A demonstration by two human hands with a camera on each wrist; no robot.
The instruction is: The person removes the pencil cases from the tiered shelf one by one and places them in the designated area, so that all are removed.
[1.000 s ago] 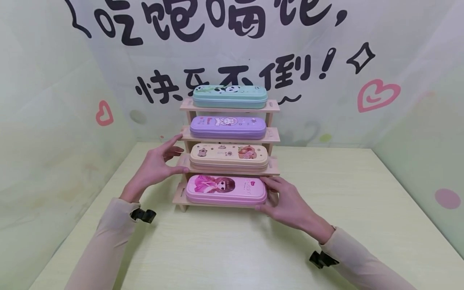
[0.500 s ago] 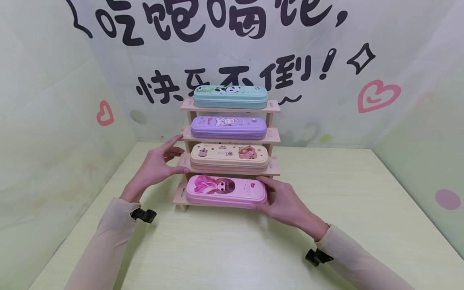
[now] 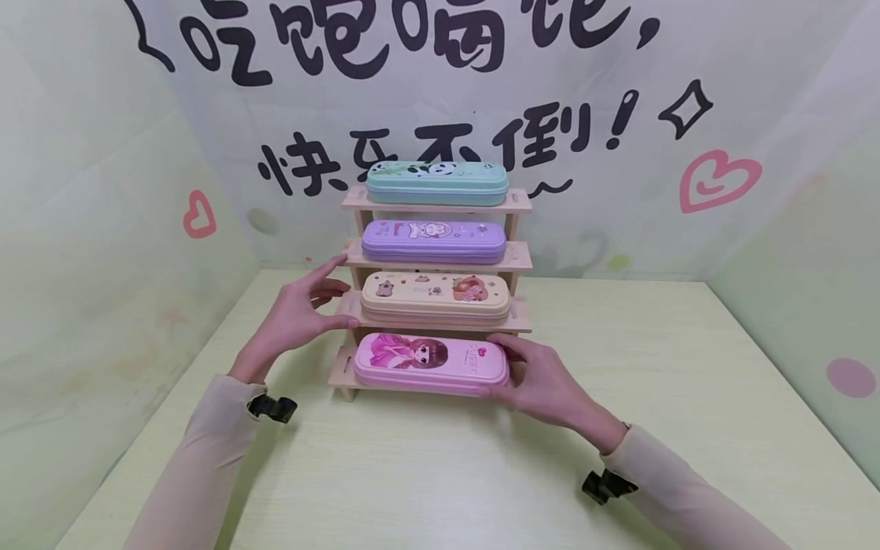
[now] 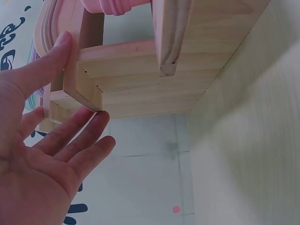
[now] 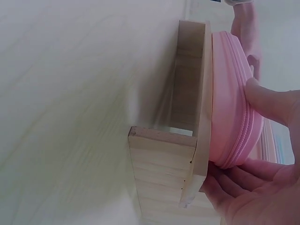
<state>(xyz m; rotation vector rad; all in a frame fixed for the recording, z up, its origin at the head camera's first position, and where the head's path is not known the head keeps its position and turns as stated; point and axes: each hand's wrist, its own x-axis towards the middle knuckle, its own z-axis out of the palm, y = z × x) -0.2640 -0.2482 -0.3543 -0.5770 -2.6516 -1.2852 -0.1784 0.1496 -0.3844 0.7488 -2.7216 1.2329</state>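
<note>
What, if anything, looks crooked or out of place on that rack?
Only the pink case on the lowest shelf: it looks slightly skewed, its right end nearer the shelf's front edge, where the right hand grips it. The cream case, purple case and mint case above lie roughly parallel to their shelves. No spill or damage shows.

Free room right of the rack [image 3: 519, 256] but for the right hand [image 3: 550, 388].

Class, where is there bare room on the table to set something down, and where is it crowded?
Bare table lies between the stand and the right wall, and in front of the stand, between the sleeves. The stand is crowded with pencil cases, left hand at one end, right hand at the other.
</note>
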